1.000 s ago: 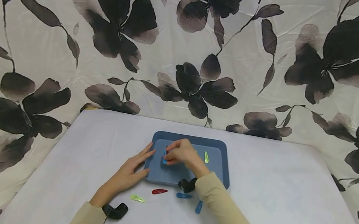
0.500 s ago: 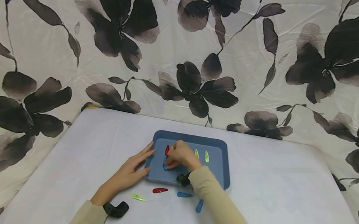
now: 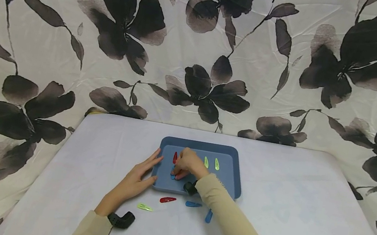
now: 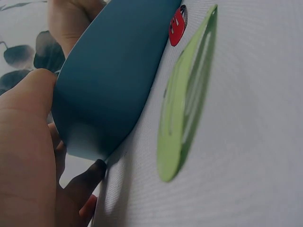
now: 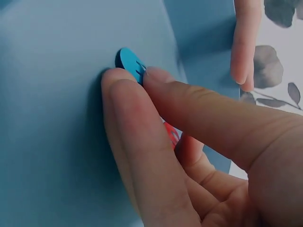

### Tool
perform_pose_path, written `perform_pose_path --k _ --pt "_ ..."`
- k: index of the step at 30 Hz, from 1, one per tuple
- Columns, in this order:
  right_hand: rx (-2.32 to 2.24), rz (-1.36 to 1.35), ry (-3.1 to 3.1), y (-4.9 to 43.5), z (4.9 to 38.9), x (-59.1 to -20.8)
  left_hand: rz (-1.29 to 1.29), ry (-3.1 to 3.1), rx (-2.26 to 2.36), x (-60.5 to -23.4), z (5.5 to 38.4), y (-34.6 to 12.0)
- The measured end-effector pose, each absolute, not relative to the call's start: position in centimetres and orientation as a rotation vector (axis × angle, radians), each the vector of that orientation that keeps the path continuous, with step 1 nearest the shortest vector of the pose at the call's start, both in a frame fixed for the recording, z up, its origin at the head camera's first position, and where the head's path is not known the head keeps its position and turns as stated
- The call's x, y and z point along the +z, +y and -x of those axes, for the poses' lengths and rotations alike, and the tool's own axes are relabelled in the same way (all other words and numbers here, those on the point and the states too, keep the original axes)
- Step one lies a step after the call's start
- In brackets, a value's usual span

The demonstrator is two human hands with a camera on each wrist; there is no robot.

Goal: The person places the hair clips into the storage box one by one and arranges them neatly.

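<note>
My right hand (image 3: 189,163) is over the left part of the blue-grey tray (image 3: 233,182). Its thumb and fingers pinch a blue snap hair clip (image 5: 130,64), whose rounded end sticks out low over the tray floor. Just beyond that clip lies a red hair clip (image 3: 175,158), partly hidden by my fingers in the right wrist view. My left hand (image 3: 138,176) rests at the tray's left side with its fingers spread along the rim and the thumb by the near left corner. Two green hair clips (image 3: 206,162) lie side by side further right inside the tray.
On the white table (image 3: 284,190), in front of the tray, lie a red clip (image 3: 168,200), a green clip (image 3: 145,207), a blue clip (image 3: 193,204) and another blue clip (image 3: 209,216). A floral cloth (image 3: 169,49) hangs behind the table.
My right hand has shifted slightly toward the near side of the tray with the blue hair clip, uncovering the red clip and the left green one. My left hand stays in place.
</note>
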State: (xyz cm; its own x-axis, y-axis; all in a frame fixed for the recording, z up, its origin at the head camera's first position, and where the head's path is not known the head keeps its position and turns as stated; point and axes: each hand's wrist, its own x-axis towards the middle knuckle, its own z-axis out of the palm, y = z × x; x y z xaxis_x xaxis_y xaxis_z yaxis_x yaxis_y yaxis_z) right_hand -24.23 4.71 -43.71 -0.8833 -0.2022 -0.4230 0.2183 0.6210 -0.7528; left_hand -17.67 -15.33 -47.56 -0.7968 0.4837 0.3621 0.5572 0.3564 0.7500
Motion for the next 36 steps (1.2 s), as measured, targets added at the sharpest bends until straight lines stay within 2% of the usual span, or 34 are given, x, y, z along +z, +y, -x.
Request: perform_pose_path --k 11,20,36 --pt "-1.131 0.018 2.361 4.8 24.1 -43.3 0.967 -2.535 -1.442 -47.5 17.7 -15.4" --pt "-1.202 0.124 2.363 6.3 23.5 -40.4 0.969 -2.532 -1.445 -47.7 17.8 -15.3" --pt "-1.31 0.494 2.632 10.2 18.8 -35.9 0.964 -2.519 -1.458 -47.7 17.7 -15.2"
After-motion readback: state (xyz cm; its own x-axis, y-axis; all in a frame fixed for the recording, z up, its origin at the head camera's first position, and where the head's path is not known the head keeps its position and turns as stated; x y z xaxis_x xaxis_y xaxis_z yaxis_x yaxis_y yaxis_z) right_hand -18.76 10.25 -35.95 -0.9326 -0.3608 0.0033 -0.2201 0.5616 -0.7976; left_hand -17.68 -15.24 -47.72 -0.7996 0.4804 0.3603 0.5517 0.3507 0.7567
